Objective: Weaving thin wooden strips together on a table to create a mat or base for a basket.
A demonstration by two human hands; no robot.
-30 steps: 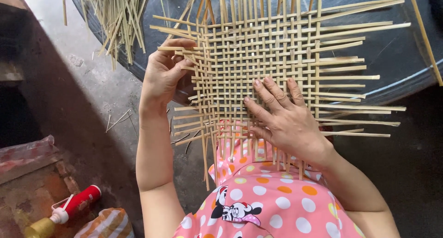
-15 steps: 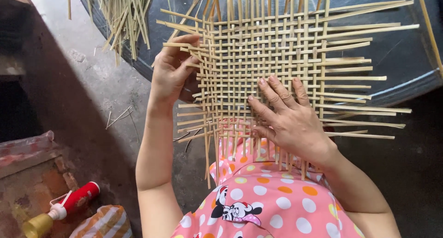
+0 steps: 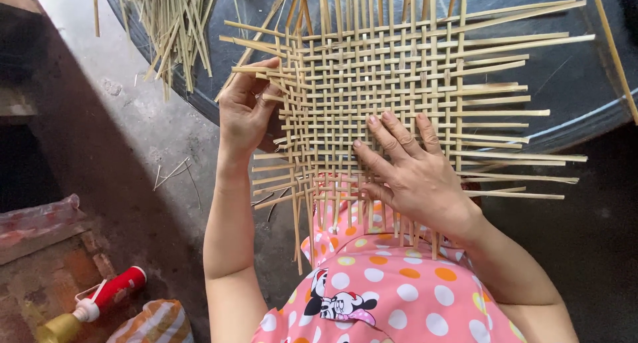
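Observation:
A half-woven mat of pale bamboo strips [image 3: 399,90] lies across my lap and the edge of a dark round surface [image 3: 571,84]. My left hand [image 3: 247,110] grips the ends of strips at the mat's left edge, fingers curled around them. My right hand [image 3: 409,170] lies flat on the weave near its lower middle, fingers spread and pressing down. Loose strip ends stick out on all sides of the mat.
A bundle of loose bamboo strips [image 3: 169,24] lies at the top left on the dark surface. On the ground at lower left are a red and yellow bottle [image 3: 93,303] and a striped bag [image 3: 149,324]. My pink dotted clothing [image 3: 385,290] fills the bottom.
The view has shifted slightly. My left hand has moved a little along the mat's left edge; my right hand stays flat on the weave.

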